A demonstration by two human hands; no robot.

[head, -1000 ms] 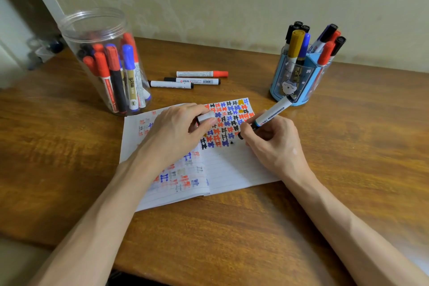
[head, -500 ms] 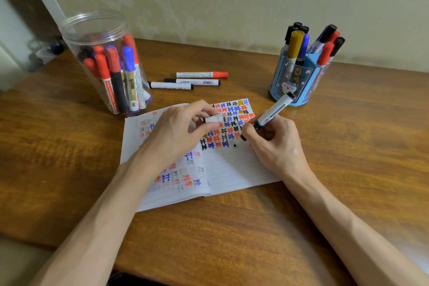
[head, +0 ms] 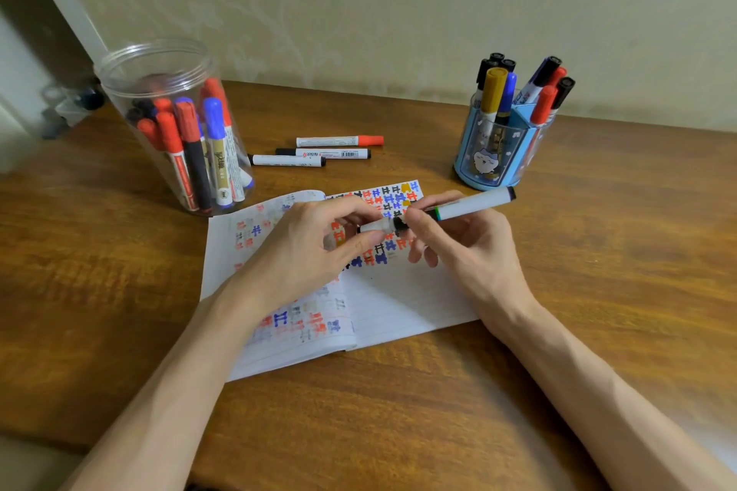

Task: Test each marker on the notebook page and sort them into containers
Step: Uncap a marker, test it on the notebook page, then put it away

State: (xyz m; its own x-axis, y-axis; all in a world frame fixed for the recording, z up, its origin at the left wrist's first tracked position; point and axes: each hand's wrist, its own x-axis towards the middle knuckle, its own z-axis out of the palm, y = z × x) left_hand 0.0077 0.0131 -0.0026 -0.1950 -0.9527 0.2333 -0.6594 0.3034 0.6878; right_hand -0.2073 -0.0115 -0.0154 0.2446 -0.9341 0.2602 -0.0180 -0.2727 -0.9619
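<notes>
An open notebook point(head: 399, 303) lies on the wooden desk, its pages covered with red, blue, black and yellow test marks. Above it my right hand point(head: 466, 251) grips a white marker point(head: 474, 204) that lies almost level, its black tip pointing left. My left hand point(head: 307, 247) pinches the marker's white cap point(head: 375, 226), which meets the tip. A clear jar point(head: 175, 124) holding several markers stands at the back left. A blue pen holder point(head: 498, 147) with several markers stands at the back right.
Three loose markers lie beyond the notebook: a red-capped one point(head: 339, 140) and two black-capped ones point(head: 323, 153) point(head: 287, 160). A pale wall runs along the desk's far edge. The desk's front edge is near my forearms.
My right hand lifted the marker's tip off the page and levelled it. My left hand brought the cap up from the page to the tip.
</notes>
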